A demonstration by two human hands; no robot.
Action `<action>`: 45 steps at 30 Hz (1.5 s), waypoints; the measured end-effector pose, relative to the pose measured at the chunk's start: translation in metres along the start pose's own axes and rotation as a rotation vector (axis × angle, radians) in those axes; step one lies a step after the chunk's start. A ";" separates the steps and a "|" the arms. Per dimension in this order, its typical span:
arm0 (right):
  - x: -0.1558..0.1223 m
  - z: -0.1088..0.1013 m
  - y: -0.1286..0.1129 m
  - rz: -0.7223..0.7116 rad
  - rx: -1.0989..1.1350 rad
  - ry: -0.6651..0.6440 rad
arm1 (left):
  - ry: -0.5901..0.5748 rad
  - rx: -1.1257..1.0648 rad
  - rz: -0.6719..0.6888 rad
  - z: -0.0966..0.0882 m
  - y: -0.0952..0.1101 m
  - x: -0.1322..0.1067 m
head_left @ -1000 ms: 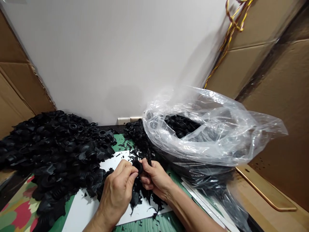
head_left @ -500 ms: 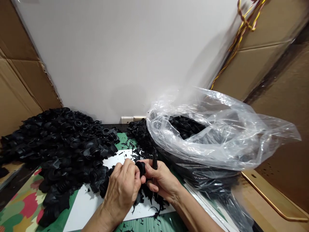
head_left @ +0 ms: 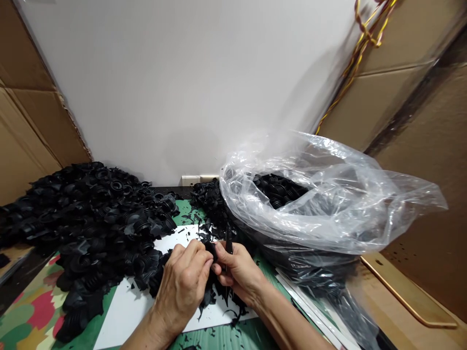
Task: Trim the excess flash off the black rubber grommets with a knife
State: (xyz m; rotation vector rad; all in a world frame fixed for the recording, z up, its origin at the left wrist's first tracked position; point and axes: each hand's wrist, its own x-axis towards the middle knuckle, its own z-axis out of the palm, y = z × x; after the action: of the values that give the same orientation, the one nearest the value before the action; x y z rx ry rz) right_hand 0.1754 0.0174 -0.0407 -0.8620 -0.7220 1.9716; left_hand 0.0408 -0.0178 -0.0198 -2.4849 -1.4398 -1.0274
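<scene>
Both hands meet over a white sheet [head_left: 126, 311] scattered with black trimmings. My left hand [head_left: 186, 277] is closed, fingertips pinching a small black rubber bellows [head_left: 208, 247], which the fingers partly hide. My right hand [head_left: 239, 270] steadies the other side of the bellows with thumb and fingertips. A slim black tool [head_left: 229, 238] stands nearly upright in that same hand; its thin lower end points down, and its exact kind cannot be made out. Left of my hands is a large heap of ribbed black rubber pieces [head_left: 98, 209] with ragged flaps around them.
An open clear plastic bag [head_left: 328, 233] full of black bellows stands on the right. Black scraps [head_left: 207, 194] are piled by the wall behind my hands. A gold-coloured flat object [head_left: 408, 291] lies at the right. Cardboard walls [head_left: 430, 121] flank the green work surface [head_left: 219, 338].
The bellows has turned between my fingers and is more covered now. My right hand has closed in towards the left one, tool still in it. The view has shifted slightly.
</scene>
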 end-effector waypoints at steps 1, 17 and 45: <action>0.000 0.000 0.001 -0.013 0.000 0.016 | 0.001 0.005 0.007 0.000 0.000 0.000; -0.005 -0.002 -0.002 -0.261 -0.096 0.070 | 0.032 0.213 -0.101 0.006 -0.006 -0.001; -0.007 0.005 -0.005 -0.147 -0.020 0.082 | 0.155 -0.316 -0.298 -0.003 -0.010 0.006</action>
State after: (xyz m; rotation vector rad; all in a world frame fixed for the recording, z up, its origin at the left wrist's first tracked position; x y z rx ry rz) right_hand 0.1768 0.0133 -0.0323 -0.8722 -0.7373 1.7915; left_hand 0.0334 -0.0090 -0.0164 -2.3591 -1.7520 -1.5769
